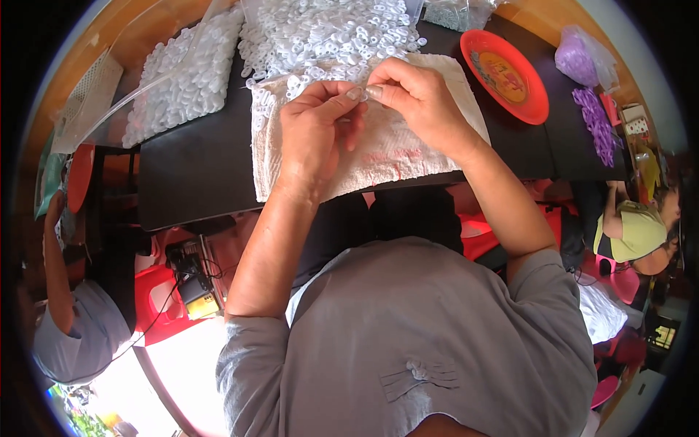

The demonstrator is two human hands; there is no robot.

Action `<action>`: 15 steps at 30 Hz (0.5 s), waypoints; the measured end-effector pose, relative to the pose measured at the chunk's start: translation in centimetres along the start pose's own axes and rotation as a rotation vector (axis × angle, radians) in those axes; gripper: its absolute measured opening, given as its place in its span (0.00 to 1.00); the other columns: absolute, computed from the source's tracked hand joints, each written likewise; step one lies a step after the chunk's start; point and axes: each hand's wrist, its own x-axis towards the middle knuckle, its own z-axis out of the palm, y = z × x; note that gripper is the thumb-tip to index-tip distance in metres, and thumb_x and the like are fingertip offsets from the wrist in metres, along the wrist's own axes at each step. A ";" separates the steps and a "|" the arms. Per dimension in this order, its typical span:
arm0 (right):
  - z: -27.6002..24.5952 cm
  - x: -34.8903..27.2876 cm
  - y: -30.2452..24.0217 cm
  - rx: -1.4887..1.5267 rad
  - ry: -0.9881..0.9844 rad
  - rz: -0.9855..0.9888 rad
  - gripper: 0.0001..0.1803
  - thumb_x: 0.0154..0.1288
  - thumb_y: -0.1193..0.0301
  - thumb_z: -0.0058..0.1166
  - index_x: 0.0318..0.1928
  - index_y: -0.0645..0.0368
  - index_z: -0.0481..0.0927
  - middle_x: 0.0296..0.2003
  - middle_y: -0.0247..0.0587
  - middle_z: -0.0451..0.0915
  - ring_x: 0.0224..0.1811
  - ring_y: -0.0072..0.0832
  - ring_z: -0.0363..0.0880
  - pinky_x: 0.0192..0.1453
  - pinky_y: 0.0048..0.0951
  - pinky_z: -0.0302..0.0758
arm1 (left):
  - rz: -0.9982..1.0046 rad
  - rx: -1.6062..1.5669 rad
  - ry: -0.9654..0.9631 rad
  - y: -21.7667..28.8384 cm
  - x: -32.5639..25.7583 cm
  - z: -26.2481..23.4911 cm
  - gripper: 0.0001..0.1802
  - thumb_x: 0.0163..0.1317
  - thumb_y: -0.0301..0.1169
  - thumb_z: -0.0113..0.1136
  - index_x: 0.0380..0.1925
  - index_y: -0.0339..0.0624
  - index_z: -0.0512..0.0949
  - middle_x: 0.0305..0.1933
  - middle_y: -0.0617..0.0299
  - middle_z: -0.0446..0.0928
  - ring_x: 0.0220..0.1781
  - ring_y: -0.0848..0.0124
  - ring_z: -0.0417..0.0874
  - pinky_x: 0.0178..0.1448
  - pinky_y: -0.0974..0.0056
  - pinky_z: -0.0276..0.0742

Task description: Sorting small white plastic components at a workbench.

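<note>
Over a cream cloth (429, 164) on the dark table, both my hands meet fingertip to fingertip. Thumb and forefinger of my left hand (312, 127) are closed in a pinch, its other fingers curled beneath. My right hand (422, 105) pinches from the other side. Between the fingertips shows a bit of a small white plastic piece (365, 95), mostly hidden by the fingers. Just beyond my hands spreads a heap of small white oval plastic pieces (328, 33), many with a hole. Several more of them lie on the cloth's left edge.
At the left lies a clear bag of white pieces (178, 87). To the right are a red plate (535, 102) with small metallic bits, a purple bundle (595, 127) and a purple-filled bag (579, 58). Other people sit at left (80, 335) and right (630, 229).
</note>
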 end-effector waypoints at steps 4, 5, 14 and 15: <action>0.2 0.4 0.5 0.002 0.036 -0.061 0.04 0.61 0.76 0.54 0.36 0.64 0.75 0.25 0.42 0.77 0.27 0.32 0.75 0.34 0.32 0.71 | 0.007 0.006 -0.017 0.0 0.0 0.0 0.05 0.63 0.20 0.56 0.37 0.29 0.76 0.29 0.54 0.79 0.22 0.73 0.77 0.20 0.71 0.68; 0.3 0.5 0.6 -0.012 0.038 -0.112 0.04 0.61 0.76 0.53 0.36 0.64 0.75 0.26 0.44 0.77 0.27 0.33 0.75 0.34 0.32 0.71 | 0.003 0.006 -0.015 0.0 0.0 -0.1 0.05 0.63 0.20 0.56 0.37 0.29 0.76 0.29 0.54 0.79 0.22 0.73 0.77 0.20 0.71 0.68; 1.5 0.8 0.6 -0.099 0.011 -0.198 0.03 0.60 0.80 0.52 0.36 0.64 0.76 0.26 0.38 0.77 0.28 0.23 0.73 0.34 0.24 0.70 | 0.055 0.111 0.138 0.0 -0.3 0.1 0.01 0.60 0.19 0.57 0.32 0.32 0.77 0.24 0.59 0.77 0.19 0.77 0.72 0.18 0.73 0.62; 1.6 0.8 0.4 -0.076 -0.006 -0.123 0.03 0.60 0.80 0.52 0.35 0.64 0.76 0.26 0.37 0.77 0.28 0.23 0.73 0.34 0.24 0.70 | 0.049 0.128 0.150 0.0 -0.3 0.1 0.01 0.60 0.19 0.57 0.32 0.33 0.77 0.24 0.60 0.77 0.19 0.78 0.72 0.18 0.73 0.62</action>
